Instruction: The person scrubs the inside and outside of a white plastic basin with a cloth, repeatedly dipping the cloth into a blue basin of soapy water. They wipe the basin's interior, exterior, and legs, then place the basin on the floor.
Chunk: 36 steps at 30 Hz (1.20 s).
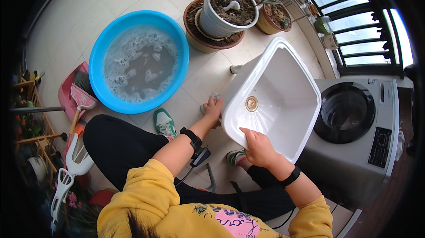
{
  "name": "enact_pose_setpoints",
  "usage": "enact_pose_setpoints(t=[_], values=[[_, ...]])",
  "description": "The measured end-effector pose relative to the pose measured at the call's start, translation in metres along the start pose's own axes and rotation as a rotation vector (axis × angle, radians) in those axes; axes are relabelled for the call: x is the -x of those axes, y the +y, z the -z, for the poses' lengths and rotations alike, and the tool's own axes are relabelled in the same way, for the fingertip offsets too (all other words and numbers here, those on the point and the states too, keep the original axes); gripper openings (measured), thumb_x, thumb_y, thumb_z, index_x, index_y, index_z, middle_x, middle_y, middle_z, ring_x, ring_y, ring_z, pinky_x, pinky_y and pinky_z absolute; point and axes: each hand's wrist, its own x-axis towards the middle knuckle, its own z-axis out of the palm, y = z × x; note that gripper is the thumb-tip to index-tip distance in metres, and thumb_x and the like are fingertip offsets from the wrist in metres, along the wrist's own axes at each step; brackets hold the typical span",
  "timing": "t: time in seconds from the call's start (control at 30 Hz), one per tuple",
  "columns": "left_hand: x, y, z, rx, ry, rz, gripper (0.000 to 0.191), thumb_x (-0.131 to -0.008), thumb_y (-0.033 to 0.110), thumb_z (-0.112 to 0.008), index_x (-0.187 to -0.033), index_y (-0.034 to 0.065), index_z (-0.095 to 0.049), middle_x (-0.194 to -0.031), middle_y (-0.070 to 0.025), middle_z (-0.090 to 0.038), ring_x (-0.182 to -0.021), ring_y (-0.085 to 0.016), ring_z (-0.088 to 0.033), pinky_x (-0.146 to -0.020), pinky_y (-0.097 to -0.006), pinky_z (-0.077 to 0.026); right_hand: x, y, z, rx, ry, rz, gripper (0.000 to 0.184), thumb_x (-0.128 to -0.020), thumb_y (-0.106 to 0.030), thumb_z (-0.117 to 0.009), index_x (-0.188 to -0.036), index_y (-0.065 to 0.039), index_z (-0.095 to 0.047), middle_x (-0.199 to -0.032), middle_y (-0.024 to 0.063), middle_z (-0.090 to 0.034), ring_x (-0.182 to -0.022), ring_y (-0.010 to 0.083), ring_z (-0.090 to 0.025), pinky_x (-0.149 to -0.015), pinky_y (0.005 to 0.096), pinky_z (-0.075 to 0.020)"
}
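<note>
A white utility sink (295, 82) stands tilted before me, its inside facing up and a brown-stained drain (251, 104) showing in it. My right hand (260, 148) grips the sink's near rim, thumb over the edge. Against the outer left wall of the sink, my left hand (212, 109) holds a crumpled greyish cloth (215, 96); its fingers hide part of the cloth. Left of the sink, a round blue plastic basin (138, 108) on the tiles holds cloudy, foamy water (142, 68).
Potted plants, one in a white ribbed pot (215, 19), stand beyond the basin. A front-loading washing machine (348, 158) is at the right, below a barred window (358, 32). On the left lie a pink dustpan (64, 93), a brush (83, 95) and a white-handled mop (78, 161).
</note>
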Motion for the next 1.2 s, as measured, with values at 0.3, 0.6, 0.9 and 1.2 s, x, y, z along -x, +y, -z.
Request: enact_pose_setpoints(t=[0.3, 0.6, 0.9, 1.2], values=[[0.007, 0.003, 0.009, 0.099, -0.047, 0.087, 0.087, -0.088, 0.065, -0.053, -0.154, 0.0116, -0.032, -0.154, -0.0251, -0.030, -0.138, -0.045, -0.040, -0.111, -0.0507, -0.038, -0.105, -0.025, 0.026, -1.065, 0.306, -0.413, 0.076, -0.090, -0.029, -0.076, -0.137, 0.010, -0.032, -0.133, 0.0231, -0.050, -0.126, 0.0312, -0.054, -0.100, 0.0396, -0.0487], [-0.046, -0.050, -0.039, 0.222, -0.117, -0.051, 0.095, -0.092, 0.072, -0.045, -0.157, 0.0076, -0.020, -0.158, -0.0233, -0.020, -0.144, -0.036, -0.023, -0.113, -0.0455, -0.036, -0.131, -0.044, 0.012, -0.666, 0.419, -0.696, 0.066, -0.082, -0.011, -0.071, -0.116, 0.009, -0.019, -0.105, 0.0310, -0.054, -0.090, 0.0315, -0.064, -0.071, 0.0404, -0.0562], [0.034, -0.038, -0.062, 0.331, 0.063, 0.068, 0.076, -0.098, 0.059, -0.044, -0.153, 0.0085, -0.026, -0.149, -0.0329, -0.028, -0.132, -0.050, -0.040, -0.111, -0.0524, -0.036, -0.091, -0.020, -0.005, -0.472, 0.403, -0.475, 0.068, -0.079, -0.010, -0.070, -0.125, 0.010, -0.024, -0.112, 0.0289, -0.053, -0.103, 0.0350, -0.061, -0.088, 0.0435, -0.0506], [0.059, -0.075, -0.080, 0.320, -0.033, 0.453, 0.068, -0.091, 0.042, -0.050, -0.145, 0.0024, -0.036, -0.146, -0.0289, -0.039, -0.132, -0.049, -0.044, -0.108, -0.0561, -0.039, 0.006, -0.059, -0.035, -0.394, 0.152, -0.347, 0.096, -0.078, -0.004, -0.063, -0.153, 0.006, -0.003, -0.138, 0.0347, -0.040, -0.128, 0.0467, -0.048, -0.106, 0.0451, -0.0411]])
